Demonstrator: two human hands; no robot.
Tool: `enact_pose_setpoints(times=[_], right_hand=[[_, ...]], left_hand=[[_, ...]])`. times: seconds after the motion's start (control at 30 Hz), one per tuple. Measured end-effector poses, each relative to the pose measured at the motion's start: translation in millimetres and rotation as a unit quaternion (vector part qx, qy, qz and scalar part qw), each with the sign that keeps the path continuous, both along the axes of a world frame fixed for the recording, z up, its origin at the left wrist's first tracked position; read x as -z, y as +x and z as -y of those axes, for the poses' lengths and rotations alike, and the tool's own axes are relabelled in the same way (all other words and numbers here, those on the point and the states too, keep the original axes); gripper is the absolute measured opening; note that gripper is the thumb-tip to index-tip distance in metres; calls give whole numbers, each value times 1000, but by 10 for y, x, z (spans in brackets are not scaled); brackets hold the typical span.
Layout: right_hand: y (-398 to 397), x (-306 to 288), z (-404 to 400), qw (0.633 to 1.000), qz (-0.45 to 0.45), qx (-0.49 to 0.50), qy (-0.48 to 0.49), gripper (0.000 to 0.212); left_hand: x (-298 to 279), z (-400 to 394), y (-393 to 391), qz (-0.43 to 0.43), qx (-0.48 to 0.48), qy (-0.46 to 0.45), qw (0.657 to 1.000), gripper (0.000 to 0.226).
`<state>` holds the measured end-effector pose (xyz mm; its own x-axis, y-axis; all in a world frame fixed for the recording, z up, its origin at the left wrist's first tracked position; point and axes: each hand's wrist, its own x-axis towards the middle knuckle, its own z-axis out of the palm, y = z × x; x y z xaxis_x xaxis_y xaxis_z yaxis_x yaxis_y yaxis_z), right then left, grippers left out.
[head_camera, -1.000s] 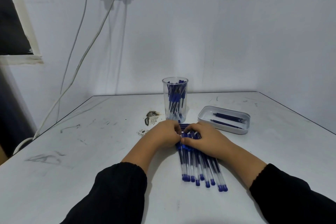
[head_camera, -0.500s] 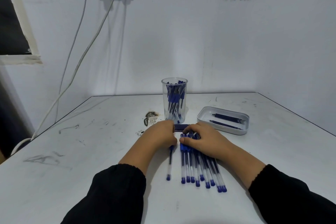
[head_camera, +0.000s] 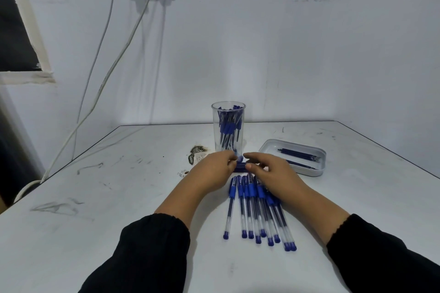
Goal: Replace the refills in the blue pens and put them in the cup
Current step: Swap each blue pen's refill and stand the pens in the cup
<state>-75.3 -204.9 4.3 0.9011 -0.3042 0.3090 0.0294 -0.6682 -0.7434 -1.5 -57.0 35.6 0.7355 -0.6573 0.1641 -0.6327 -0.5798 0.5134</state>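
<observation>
Left hand: the left hand (head_camera: 214, 170) is lifting away from the row, fingers curled toward the right hand; it seems to be pinching something small and blue at its fingertips, but I cannot tell whether that is a pen part or a refill.
Right hand: the right hand (head_camera: 271, 171) is hovering over the top ends of the pens, fingers loosely bent, forefinger and thumb reaching toward the left hand; whether it is gripping anything is hidden.
Change: half a second ago both hands were pressing low on the row and one pen lay apart at the left; now both hands are rising and meeting just in front of the cup.
Blue pens: the blue pens (head_camera: 256, 211) are lying side by side on the white table (head_camera: 119, 197), beneath the wrists.
Cup: the clear cup (head_camera: 228, 126) is standing just behind the hands, already holding many pens.
Refills: loose refills (head_camera: 298, 155) are lying in the white tray (head_camera: 312, 172) to the right.
Meaning: probably a new pen is being started, with most of the row not yet done.
</observation>
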Motion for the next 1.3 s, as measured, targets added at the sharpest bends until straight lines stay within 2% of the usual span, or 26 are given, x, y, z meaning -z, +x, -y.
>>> enact_pose_setpoints(times=[0.2,0.33,0.5,0.73,0.97,1.13,1.3], right_hand=[[27,-76,94,994,86,21,71,14],[2,-113,94,980,113,-20,160,22],[-16,-139,142,979,111,-37,164,19],[-51,-180,233,988,80,-26,126,15],[-57,-195,341,996,28,-1,80,11],[-118,-192,573,991,-72,94,-55,7],[-162,-180,577,967,-129,158,-152,8]], left_hand=[[21,59,-61,87,-7,-24,996,27],[-4,55,-104,124,-12,-18,992,29],[17,71,-113,142,-1,6,990,29],[10,48,-86,143,-6,2,990,26],[73,26,-38,163,-3,42,986,38],[45,-35,23,133,-24,4,991,37],[114,-12,82,167,-22,19,986,31]])
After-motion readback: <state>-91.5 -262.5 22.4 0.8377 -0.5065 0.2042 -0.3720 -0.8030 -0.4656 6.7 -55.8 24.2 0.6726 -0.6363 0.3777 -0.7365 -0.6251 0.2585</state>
